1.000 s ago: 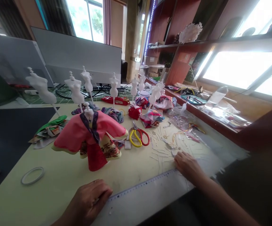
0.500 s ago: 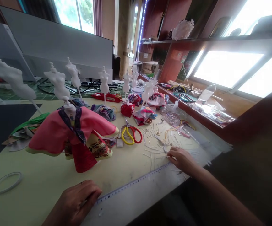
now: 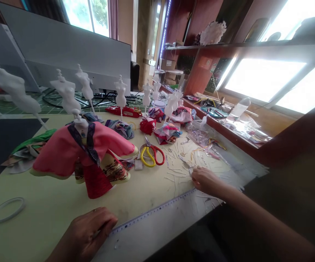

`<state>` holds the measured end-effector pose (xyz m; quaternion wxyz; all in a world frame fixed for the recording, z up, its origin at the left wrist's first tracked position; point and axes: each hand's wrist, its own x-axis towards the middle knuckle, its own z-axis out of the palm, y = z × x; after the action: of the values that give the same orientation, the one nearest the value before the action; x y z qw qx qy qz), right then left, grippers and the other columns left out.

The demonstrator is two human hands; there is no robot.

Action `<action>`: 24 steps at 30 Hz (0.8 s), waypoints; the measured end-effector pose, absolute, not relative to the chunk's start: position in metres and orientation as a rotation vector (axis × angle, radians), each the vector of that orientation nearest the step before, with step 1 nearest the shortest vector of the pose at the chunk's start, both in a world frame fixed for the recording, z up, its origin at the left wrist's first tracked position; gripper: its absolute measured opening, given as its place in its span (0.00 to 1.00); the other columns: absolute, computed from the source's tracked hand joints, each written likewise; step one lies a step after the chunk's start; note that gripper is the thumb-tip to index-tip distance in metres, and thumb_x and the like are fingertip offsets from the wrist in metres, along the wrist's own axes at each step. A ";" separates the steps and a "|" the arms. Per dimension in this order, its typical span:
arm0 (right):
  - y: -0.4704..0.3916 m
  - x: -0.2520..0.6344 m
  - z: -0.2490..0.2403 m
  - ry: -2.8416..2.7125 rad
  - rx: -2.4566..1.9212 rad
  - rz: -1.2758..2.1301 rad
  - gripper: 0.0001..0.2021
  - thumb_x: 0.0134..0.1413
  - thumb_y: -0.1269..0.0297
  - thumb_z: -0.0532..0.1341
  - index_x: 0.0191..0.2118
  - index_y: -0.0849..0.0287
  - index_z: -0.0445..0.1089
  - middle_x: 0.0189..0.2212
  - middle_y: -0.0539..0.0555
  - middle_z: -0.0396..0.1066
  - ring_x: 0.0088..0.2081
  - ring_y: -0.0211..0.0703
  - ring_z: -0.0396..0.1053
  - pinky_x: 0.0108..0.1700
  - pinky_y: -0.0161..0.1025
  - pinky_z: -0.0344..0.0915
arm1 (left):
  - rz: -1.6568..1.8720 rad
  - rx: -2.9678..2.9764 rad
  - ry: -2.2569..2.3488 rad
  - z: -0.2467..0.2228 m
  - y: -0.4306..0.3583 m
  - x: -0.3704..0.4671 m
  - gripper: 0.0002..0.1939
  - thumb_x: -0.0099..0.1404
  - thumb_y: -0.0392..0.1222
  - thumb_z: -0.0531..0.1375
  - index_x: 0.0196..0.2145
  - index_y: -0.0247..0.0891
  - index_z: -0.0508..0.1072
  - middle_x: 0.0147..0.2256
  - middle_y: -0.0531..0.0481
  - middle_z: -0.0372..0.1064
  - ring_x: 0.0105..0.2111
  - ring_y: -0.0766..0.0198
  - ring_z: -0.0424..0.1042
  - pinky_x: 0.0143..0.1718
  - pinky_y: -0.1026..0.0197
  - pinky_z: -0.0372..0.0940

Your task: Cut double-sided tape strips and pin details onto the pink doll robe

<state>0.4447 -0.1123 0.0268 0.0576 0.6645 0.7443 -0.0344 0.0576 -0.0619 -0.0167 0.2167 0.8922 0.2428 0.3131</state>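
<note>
In the head view, the left hand [image 3: 88,233] lies on the pale yellow table [image 3: 51,214] at the near edge. Its fingers are curled loosely down and touch the end of a long clear ruler [image 3: 157,222]; they hold nothing. The ruler lies flat along the near edge of the table and runs toward the right.

The right hand [image 3: 205,180] rests palm down near the far end of the ruler, among many small white strips [image 3: 174,176] that are scattered on the table. Its fingertips touch these strips, but it cannot be told if they pinch one, because the fingers hide it.

Behind the left hand stands a small mannequin with a pink doll dress [image 3: 83,153] and a red skirt. Scissors with yellow and red handles [image 3: 152,154] lie between the dress and the strips. A white ring of tape [image 3: 7,209] lies at the far left. Several bare white mannequins [image 3: 67,94] stand in a row behind, with heaps of coloured cloth [image 3: 168,133] beside them.
</note>
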 end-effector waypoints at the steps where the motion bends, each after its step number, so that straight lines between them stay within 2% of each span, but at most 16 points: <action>1: -0.112 0.445 0.027 2.260 2.010 -0.108 0.07 0.46 0.77 0.56 0.24 0.60 0.66 0.25 0.54 0.68 0.29 0.40 0.65 0.35 0.37 0.62 | 0.867 2.469 0.673 -0.017 -0.062 0.057 0.10 0.66 0.39 0.52 0.28 0.40 0.68 0.21 0.56 0.66 0.21 0.71 0.67 0.24 0.72 0.61; 10: -0.121 0.462 0.022 2.235 2.143 -0.096 0.08 0.52 0.74 0.51 0.25 0.60 0.64 0.26 0.52 0.66 0.27 0.38 0.61 0.31 0.36 0.58 | 0.857 2.481 0.688 -0.019 -0.061 0.056 0.10 0.66 0.40 0.52 0.27 0.40 0.68 0.21 0.57 0.66 0.21 0.71 0.67 0.24 0.72 0.60; 18: -0.132 0.473 0.025 2.236 2.157 -0.198 0.09 0.55 0.70 0.52 0.29 0.58 0.68 0.31 0.53 0.69 0.32 0.40 0.65 0.34 0.37 0.61 | 0.844 2.478 0.665 -0.024 -0.060 0.056 0.08 0.66 0.39 0.53 0.29 0.41 0.68 0.22 0.58 0.66 0.21 0.72 0.67 0.25 0.72 0.60; 24: -0.129 0.473 0.024 2.264 2.120 -0.236 0.08 0.55 0.70 0.53 0.28 0.59 0.67 0.30 0.53 0.69 0.30 0.38 0.65 0.33 0.36 0.62 | 0.854 2.465 0.672 -0.023 -0.060 0.056 0.09 0.66 0.39 0.52 0.29 0.40 0.68 0.23 0.57 0.65 0.22 0.72 0.67 0.26 0.72 0.60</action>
<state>0.4732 -0.1285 0.0245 0.0157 0.6814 0.7278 -0.0759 0.0556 -0.0605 -0.0233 0.2220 0.8922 0.2433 0.3089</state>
